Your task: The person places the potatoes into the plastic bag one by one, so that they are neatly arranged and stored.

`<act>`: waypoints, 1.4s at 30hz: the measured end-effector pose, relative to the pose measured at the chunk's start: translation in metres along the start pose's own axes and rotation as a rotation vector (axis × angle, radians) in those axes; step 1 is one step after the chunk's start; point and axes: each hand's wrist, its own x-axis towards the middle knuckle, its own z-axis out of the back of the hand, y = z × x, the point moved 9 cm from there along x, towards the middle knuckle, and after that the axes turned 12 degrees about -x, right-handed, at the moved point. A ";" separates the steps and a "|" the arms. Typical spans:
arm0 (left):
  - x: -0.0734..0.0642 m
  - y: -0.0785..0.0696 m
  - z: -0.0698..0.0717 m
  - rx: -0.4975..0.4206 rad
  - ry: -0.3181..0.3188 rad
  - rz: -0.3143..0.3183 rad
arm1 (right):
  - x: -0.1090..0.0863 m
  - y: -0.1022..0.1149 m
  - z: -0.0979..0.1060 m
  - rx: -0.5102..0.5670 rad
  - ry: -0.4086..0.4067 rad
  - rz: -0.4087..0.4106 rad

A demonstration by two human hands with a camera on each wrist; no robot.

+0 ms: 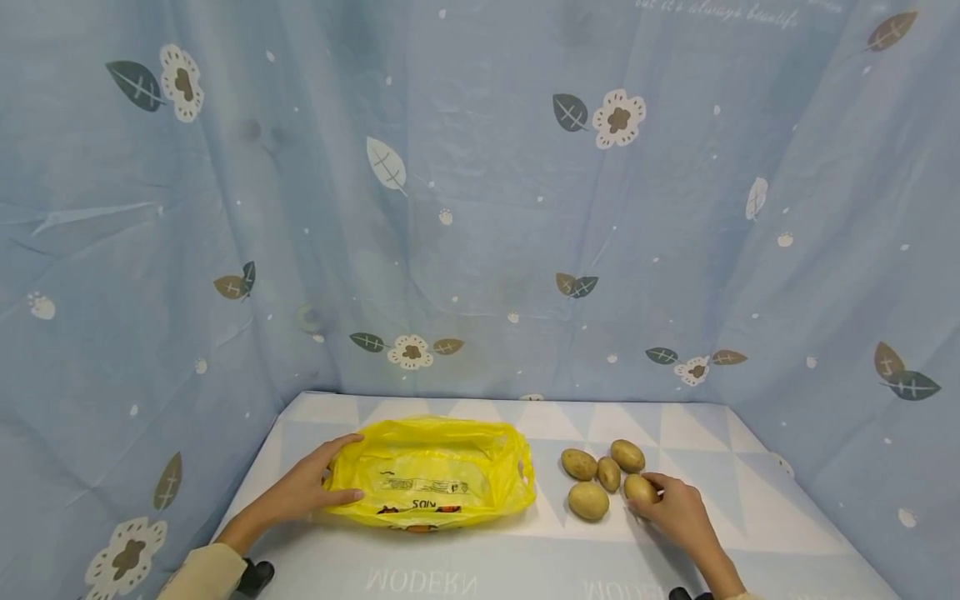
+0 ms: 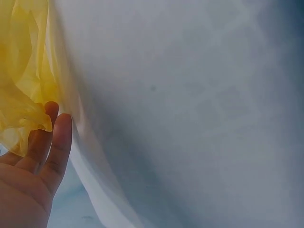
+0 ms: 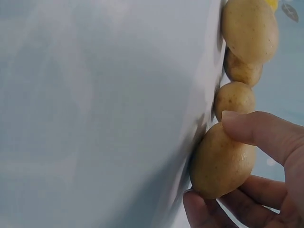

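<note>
A yellow plastic bag [image 1: 435,479] with printed lettering lies on the table with its mouth spread open. At its left end my left hand [image 1: 315,479] holds the rim, thumb at the near side and forefinger at the far side. In the left wrist view, bunched yellow plastic [image 2: 23,114] lies against the fingers of that hand [image 2: 28,185]. To the right of the bag, my right hand [image 1: 678,508] grips a potato [image 3: 222,161] between thumb and fingers, low at the table. Several other potatoes [image 1: 588,502] lie in a loose cluster just left of that hand.
The table [image 1: 495,567] has a white and pale blue triangle-patterned cover. A blue curtain [image 1: 495,208] with leaves and flowers hangs behind it and along both sides.
</note>
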 end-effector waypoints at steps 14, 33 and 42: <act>-0.002 -0.006 -0.002 0.004 0.003 -0.027 | -0.004 -0.003 0.015 0.037 -0.086 0.028; 0.002 -0.001 -0.002 -0.026 0.010 0.016 | 0.002 0.034 0.027 0.079 -0.119 0.094; 0.000 0.000 -0.002 -0.047 0.021 0.032 | 0.007 0.051 0.028 0.140 -0.120 0.136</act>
